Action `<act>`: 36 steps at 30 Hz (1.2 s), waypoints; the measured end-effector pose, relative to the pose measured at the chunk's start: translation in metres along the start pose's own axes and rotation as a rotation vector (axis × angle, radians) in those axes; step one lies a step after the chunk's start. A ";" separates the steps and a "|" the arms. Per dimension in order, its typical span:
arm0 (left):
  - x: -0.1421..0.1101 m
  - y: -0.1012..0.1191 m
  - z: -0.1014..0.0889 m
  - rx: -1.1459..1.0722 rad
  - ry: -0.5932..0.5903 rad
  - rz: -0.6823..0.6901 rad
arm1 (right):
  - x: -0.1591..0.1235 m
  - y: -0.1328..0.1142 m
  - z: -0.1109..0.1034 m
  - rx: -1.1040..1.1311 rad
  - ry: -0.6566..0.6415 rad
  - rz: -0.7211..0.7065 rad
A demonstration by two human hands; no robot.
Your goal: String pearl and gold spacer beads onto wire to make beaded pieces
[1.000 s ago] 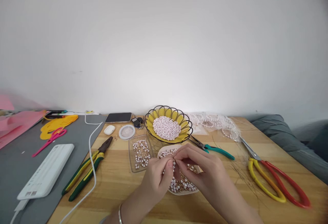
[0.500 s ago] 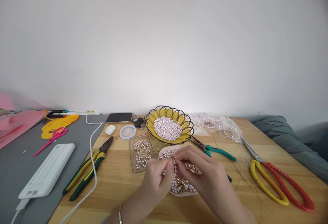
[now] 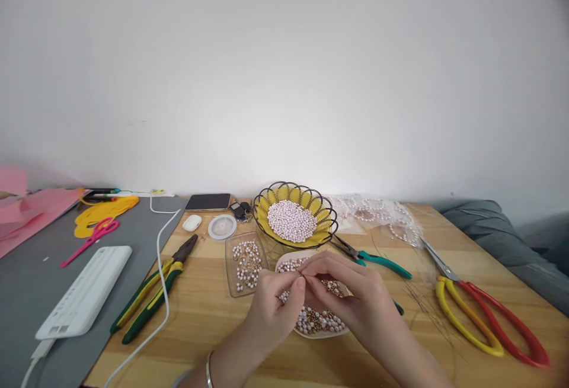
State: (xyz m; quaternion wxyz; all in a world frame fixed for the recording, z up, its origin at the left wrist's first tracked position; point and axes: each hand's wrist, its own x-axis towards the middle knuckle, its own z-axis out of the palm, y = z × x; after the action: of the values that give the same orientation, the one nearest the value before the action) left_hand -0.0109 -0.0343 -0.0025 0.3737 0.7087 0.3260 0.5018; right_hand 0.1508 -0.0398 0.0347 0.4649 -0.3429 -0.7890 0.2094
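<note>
My left hand [image 3: 275,308] and my right hand [image 3: 353,296] meet fingertip to fingertip over a shallow pink dish [image 3: 316,332] of pearl and gold beads. Both hands are pinched shut on something too small to name, probably a bead and a thin wire. A silver bangle sits on my left wrist. Beyond the dish stands a black wire basket [image 3: 295,220] with a yellow liner, full of pale pearls. Left of the dish lies a clear tray [image 3: 245,262] holding beads on gold pins.
Teal-handled pliers [image 3: 372,259] and red-and-yellow shears [image 3: 478,314] lie to the right, green-and-yellow pliers [image 3: 151,291] to the left. A white power bank [image 3: 84,291] with its cable, pink scissors [image 3: 91,234], a phone [image 3: 208,201], a thread spool [image 3: 221,226] and bagged pearl strands [image 3: 377,210] sit around.
The hands stay pinched together over the pink dish with only slight finger shifts. The view has drifted a little; nothing on the table has moved.
</note>
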 end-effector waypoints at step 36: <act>-0.009 -0.005 0.006 -0.124 -0.055 -0.137 | -0.001 0.001 0.007 -0.055 0.148 -0.101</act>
State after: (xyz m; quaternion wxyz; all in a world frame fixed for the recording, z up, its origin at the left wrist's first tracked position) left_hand -0.0080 -0.0407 -0.0125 0.4590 0.6740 0.3315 0.4745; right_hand 0.1451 -0.0396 0.0300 0.5221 -0.3299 -0.7743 0.1382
